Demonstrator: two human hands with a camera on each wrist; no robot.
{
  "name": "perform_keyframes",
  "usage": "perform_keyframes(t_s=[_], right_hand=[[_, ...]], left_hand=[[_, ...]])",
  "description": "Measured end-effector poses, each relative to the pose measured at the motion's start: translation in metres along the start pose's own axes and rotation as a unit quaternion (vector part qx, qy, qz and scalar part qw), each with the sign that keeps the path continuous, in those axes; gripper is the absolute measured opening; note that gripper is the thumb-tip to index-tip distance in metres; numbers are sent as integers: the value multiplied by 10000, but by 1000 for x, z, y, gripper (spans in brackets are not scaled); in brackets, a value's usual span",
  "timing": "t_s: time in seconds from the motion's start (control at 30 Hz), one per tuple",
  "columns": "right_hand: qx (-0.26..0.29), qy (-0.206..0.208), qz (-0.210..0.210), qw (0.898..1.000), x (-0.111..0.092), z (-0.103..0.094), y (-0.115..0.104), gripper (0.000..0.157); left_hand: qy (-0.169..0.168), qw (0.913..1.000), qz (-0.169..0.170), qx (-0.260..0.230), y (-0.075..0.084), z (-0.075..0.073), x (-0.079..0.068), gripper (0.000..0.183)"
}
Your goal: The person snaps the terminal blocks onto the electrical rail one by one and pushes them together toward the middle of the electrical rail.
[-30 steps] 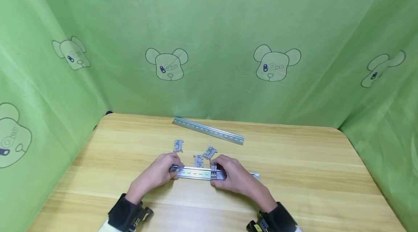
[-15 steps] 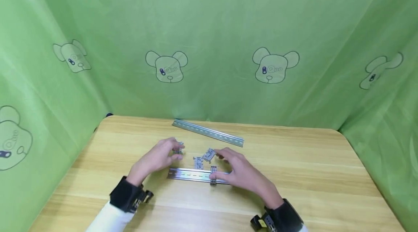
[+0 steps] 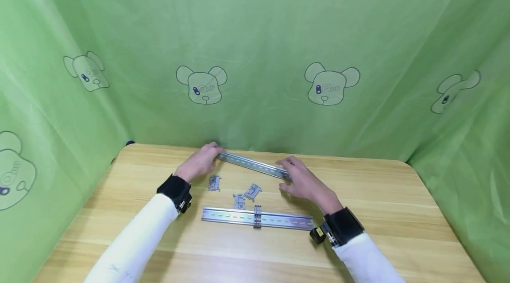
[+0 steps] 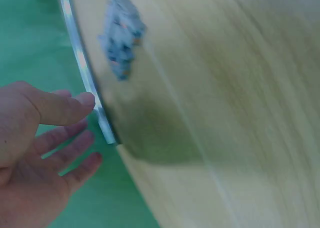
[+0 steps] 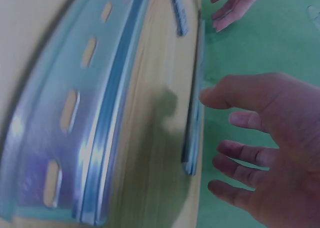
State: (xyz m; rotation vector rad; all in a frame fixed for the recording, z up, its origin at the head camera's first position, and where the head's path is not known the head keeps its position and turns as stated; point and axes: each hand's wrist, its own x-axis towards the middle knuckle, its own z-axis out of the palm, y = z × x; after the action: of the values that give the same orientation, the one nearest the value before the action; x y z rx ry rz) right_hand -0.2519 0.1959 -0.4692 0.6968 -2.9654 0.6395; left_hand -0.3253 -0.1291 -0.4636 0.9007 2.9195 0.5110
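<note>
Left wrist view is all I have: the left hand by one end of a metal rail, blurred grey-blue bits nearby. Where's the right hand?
Observer: The right hand is at the opposite end of that far rail; I can't tell whether it touches.
Operator: Those bits are a blur. How many are loose?
Observer: The head view shows three loose grey pieces.
Operator: Any other rail?
Observer: Yes, a near rail lies on this side of them, with a small grey cluster across it.

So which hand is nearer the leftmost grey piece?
Left: the left hand is just beyond the grey piece, at the left end of the far rail; the right hand farther right, by its other end.
</note>
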Motion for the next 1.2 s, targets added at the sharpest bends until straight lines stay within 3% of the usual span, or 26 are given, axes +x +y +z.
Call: perform_keyframes(t_s=[0.2,0.5,0.8,0.97,1.2], right_hand=[[-97,-336,203,9992,3,1,7,67],[-350,-296,7,9989,8,2,11,59],[-490,-299,-126,9983,8,-10,10,57],[-531,-273,-176,9981,-6,-33,-3,58],[-1020,-174,-775,9916,-34,-51,-24,58]], left_hand=[[-229,9986,17,470,-2,10,22,61],[-156,9990,275,305,-8,7,27,30],[95,9983,487,306,-11,6,23,34],[244,9976,539,355,4,-14,6,36],[215,9941,893,576,37,-39,-37,35]])
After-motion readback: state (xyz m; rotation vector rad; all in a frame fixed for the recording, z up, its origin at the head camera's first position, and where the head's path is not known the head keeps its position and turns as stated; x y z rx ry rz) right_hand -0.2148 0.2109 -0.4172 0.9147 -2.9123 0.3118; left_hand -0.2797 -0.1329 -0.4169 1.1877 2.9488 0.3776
